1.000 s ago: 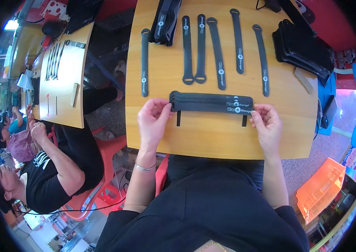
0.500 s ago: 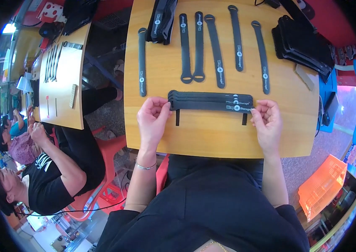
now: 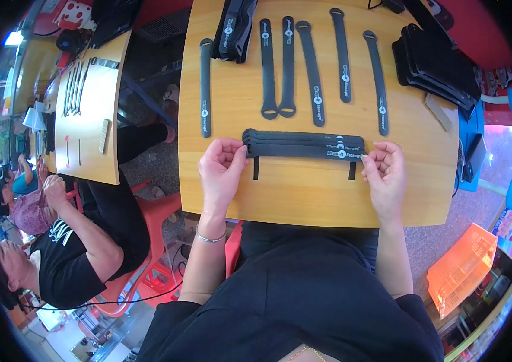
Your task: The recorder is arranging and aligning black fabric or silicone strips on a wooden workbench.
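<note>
On the wooden table (image 3: 304,199), at frame centre, a stack of black straps (image 3: 303,145) lies with its long axis left to right, looped ends leftward. The left hand (image 3: 221,169) and right hand (image 3: 385,172) each pinch one end. Judged step: squaring the stack; the next move calls for even pressure at both ends.

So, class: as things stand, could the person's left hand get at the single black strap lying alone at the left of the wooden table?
Probably yes. The left hand pinches the left end of the stacked straps, and the single strap lies just beyond it on bare table, with nothing between. It would likely need to let go first.
</note>
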Demonstrator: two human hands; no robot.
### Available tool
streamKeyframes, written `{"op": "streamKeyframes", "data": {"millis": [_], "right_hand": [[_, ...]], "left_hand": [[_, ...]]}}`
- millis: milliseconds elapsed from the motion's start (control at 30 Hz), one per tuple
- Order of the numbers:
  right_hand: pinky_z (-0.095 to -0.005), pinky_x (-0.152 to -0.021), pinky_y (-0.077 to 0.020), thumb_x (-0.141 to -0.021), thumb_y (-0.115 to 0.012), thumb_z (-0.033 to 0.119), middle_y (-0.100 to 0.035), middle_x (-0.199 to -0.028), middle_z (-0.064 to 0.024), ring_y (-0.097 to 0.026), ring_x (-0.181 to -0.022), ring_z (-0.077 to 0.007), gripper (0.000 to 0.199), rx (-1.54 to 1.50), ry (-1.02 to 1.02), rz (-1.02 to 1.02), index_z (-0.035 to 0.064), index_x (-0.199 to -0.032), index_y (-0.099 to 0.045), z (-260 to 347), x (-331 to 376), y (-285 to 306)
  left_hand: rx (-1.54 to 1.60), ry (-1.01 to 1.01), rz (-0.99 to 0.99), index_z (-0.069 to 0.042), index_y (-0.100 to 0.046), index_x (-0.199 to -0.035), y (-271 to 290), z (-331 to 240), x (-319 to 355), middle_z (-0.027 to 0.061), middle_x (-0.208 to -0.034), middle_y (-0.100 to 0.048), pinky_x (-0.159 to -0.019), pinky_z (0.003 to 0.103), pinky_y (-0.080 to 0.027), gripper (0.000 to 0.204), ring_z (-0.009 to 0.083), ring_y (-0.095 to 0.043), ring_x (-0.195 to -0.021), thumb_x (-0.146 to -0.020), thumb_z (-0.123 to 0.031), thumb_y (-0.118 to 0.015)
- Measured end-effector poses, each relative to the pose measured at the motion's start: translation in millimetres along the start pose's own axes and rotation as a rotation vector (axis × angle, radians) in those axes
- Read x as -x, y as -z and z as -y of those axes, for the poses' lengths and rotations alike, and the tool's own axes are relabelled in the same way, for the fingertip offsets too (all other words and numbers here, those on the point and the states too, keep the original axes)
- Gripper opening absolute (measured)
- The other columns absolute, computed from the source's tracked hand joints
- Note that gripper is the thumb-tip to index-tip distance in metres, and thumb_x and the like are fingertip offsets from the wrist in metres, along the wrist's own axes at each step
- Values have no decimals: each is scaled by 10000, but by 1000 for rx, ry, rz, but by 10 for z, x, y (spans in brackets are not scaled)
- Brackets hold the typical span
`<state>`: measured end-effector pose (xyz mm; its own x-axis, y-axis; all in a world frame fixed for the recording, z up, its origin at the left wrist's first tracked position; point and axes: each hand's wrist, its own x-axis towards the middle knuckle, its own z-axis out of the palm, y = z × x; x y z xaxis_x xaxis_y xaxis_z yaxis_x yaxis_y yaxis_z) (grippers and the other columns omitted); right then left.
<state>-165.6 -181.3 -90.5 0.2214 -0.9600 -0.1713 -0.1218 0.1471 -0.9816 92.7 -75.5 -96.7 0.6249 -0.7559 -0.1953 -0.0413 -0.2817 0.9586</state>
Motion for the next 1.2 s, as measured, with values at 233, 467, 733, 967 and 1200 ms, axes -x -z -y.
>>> {"op": "streamKeyframes", "data": {"millis": [233, 467, 733, 967, 1200], "right_hand": [[-166, -554, -461, -840, -625, -20, -556, -778, -16, -532, -625, -46, 276, 31, 12, -15, 18, -1072, -480, 19, 3, -12], [-166, -552, -443, -832, -626, -35, -555, -787, -18, -530, -651, -42, 287, 45, -6, -16, 19, -1072, -479, -8, 0, -14], [-166, -548, -427, -831, -627, -38, -548, -774, -16, -523, -641, -42, 296, 77, -28, -16, 15, -1077, -472, 30, -11, -44], [-177, -540, -433, -829, -629, -37, -553, -764, -30, -531, -631, -50, 303, 119, -30, -35, 11, -1079, -464, 35, -27, -47], [-189, -543, -448, -820, -636, -41, -560, -760, -43, -545, -624, -64, 344, 127, -48, -64, 6, -1103, -446, 50, -31, -62]], "left_hand": [[-26, -12, -12, 19, -585, -876, -25, -39, 6, 14, -735, -604, -575, 171, -486, 56, 43, -576, -623, -831, 40, -611], [-17, -8, -12, 16, -584, -870, -18, 2, -2, 9, -730, -600, -574, 169, -480, 52, 42, -573, -619, -832, 40, -610], [-33, -3, -26, 18, -585, -873, -14, -1, 3, 12, -726, -599, -574, 166, -472, 54, 46, -573, -616, -831, 37, -611], [-31, -4, -22, 20, -586, -879, -29, 0, 4, 13, -725, -596, -576, 165, -466, 60, 47, -570, -614, -829, 39, -614], [-21, 14, -36, 17, -583, -882, -42, -9, 8, 9, -730, -588, -572, 167, -479, 60, 41, -561, -616, -833, 44, -607]]}}
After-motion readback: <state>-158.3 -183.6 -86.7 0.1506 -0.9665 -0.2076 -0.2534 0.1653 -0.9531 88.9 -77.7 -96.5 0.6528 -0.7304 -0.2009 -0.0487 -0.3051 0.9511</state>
